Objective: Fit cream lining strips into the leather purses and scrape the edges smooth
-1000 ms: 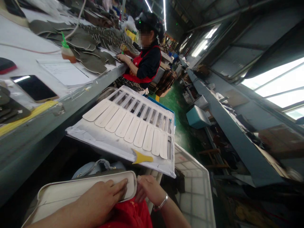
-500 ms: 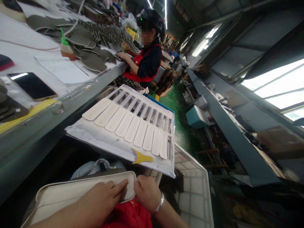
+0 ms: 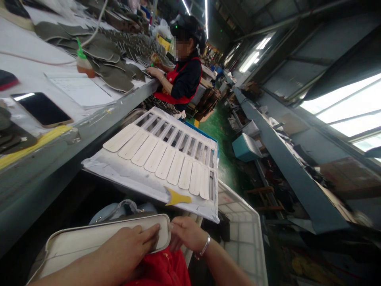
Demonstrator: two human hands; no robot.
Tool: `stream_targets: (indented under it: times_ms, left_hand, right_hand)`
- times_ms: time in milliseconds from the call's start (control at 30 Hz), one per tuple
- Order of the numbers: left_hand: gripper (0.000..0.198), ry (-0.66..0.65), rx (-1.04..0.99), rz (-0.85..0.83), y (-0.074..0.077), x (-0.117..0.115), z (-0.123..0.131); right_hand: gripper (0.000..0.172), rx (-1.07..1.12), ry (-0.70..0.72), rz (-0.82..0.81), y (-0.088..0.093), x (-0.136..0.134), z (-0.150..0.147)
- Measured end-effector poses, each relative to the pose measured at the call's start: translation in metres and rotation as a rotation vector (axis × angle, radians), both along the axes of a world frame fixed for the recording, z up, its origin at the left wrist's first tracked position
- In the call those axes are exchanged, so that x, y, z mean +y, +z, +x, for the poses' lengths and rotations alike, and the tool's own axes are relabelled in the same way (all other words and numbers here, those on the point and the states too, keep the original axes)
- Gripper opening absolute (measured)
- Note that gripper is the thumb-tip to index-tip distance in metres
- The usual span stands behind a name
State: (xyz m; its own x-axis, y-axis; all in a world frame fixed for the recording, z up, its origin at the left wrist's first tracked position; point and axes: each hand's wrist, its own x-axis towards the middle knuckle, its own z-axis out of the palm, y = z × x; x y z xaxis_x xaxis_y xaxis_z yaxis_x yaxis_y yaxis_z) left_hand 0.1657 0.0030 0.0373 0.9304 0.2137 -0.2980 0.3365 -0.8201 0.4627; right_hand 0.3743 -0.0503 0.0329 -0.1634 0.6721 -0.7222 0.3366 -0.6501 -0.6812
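Note:
A long cream leather piece (image 3: 89, 240) with a stitched edge lies across my lap. My left hand (image 3: 131, 246) rests flat on its right end, fingers stretched out and pressing it down. My right hand (image 3: 186, 234) curls its fingers round the piece's rounded end, pinching the edge; a silver bracelet sits on that wrist. Just beyond my hands a white board (image 3: 119, 171) carries a row of several cream strips (image 3: 166, 163) and a yellow scraper (image 3: 178, 197).
A grey workbench (image 3: 59, 155) runs along the left with a phone (image 3: 41, 109), a paper sheet, a glue bottle (image 3: 83, 63) and many olive leather pieces. A co-worker in a red apron (image 3: 183, 79) sits further along. A white crate (image 3: 244, 238) stands at my right.
My right hand shifted slightly along the end of the cream piece, regripping its edge. My left hand stayed pressed on it.

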Motion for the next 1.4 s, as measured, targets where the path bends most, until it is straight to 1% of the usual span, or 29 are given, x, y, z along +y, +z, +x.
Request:
stream_targets:
  times_ms: [67,133,200,267,400,467,567,633,700,767,800,833,867,900,933,967,1000,1033,1067,1100,1133,1167,1233,1300,1400]
  left_hand:
    - [0.064,0.012,0.025,-0.034,0.003,0.0,0.0]
    - [0.068,0.013,0.039,-0.051,0.003,0.001,0.001]
    - [0.068,0.006,0.032,-0.055,0.0,0.001,0.001]
    - [0.067,0.0,0.012,-0.049,-0.002,0.002,0.001]
    - [0.06,-0.022,0.011,-0.029,-0.005,0.005,0.0]
    - [0.056,-0.031,0.009,-0.012,-0.007,0.006,-0.001]
    - [0.054,-0.034,-0.016,0.034,-0.013,0.006,0.0]
    - [0.054,-0.026,-0.024,0.057,-0.015,0.004,0.004]
    - [0.055,-0.018,-0.016,0.028,-0.012,0.004,0.007]
    - [0.064,0.017,-0.039,-0.078,0.0,0.007,0.001]
    - [0.071,0.062,-0.071,-0.162,0.008,0.01,-0.007]
    - [0.076,0.138,-0.116,-0.262,0.018,0.014,-0.02]
    - [0.076,0.246,-0.18,-0.37,0.027,0.019,-0.036]
    - [0.069,0.402,-0.267,-0.467,0.035,0.025,-0.055]
    - [0.058,0.596,-0.367,-0.54,0.041,0.03,-0.076]
    - [0.047,0.802,-0.47,-0.579,0.045,0.033,-0.099]
    - [0.04,1.014,-0.565,-0.577,0.045,0.036,-0.121]
    - [0.035,1.189,-0.614,-0.556,0.041,0.036,-0.141]
    - [0.033,1.264,-0.573,-0.56,0.035,0.034,-0.158]
    - [0.035,1.292,-0.492,-0.604,0.027,0.03,-0.17]
    - [0.036,1.287,-0.417,-0.688,0.017,0.025,-0.178]
    - [0.038,1.261,-0.364,-0.779,0.006,0.019,-0.181]
    - [0.04,1.218,-0.326,-0.941,-0.011,0.009,-0.178]
    - [0.043,1.2,-0.325,-1.032,-0.021,0.002,-0.17]
    - [0.045,1.18,-0.286,-1.045,-0.03,0.006,-0.167]
  right_hand:
    - [0.041,0.213,-0.146,-0.095,-0.012,-0.001,0.008]
    - [0.05,0.305,-0.253,-0.118,-0.023,-0.001,0.013]
    - [0.053,0.337,-0.311,-0.133,-0.03,0.0,0.014]
    - [0.052,0.315,-0.306,-0.133,-0.031,0.002,0.012]
    - [0.048,0.175,-0.214,-0.115,-0.023,0.009,0.005]
    - [0.042,0.098,-0.181,-0.12,-0.018,0.013,0.002]
    - [0.027,0.004,-0.14,-0.112,-0.011,0.021,-0.003]
    - [0.022,-0.039,-0.118,-0.121,-0.006,0.025,-0.006]
    - [0.02,-0.073,-0.112,-0.142,-0.003,0.026,-0.008]
    - [0.018,-0.089,-0.123,-0.143,-0.002,0.023,-0.008]
    - [0.017,-0.093,-0.129,-0.13,-0.003,0.02,-0.008]
    - [0.016,-0.103,-0.13,-0.109,-0.004,0.017,-0.008]
    - [0.015,-0.115,-0.124,-0.083,-0.005,0.014,-0.008]
    - [0.014,-0.13,-0.112,-0.059,-0.007,0.011,-0.007]
    - [0.014,-0.153,-0.091,-0.031,-0.008,0.008,-0.007]
    - [0.015,-0.149,-0.068,-0.01,-0.01,0.007,-0.006]
    - [0.017,-0.133,-0.041,0.004,-0.011,0.007,-0.006]
    - [0.021,-0.115,-0.003,-0.001,-0.012,0.008,-0.005]
    - [0.024,-0.102,0.036,-0.014,-0.012,0.009,-0.005]
    - [0.027,-0.096,0.071,-0.031,-0.011,0.011,-0.005]
    - [0.029,-0.096,0.103,-0.051,-0.009,0.013,-0.005]
    - [0.031,-0.1,0.128,-0.071,-0.006,0.016,-0.004]
    - [0.033,-0.105,0.17,-0.117,0.0,0.02,-0.003]
    - [0.036,-0.101,0.216,-0.166,0.006,0.026,-0.003]
    - [0.034,-0.077,0.242,-0.196,0.009,0.032,-0.004]
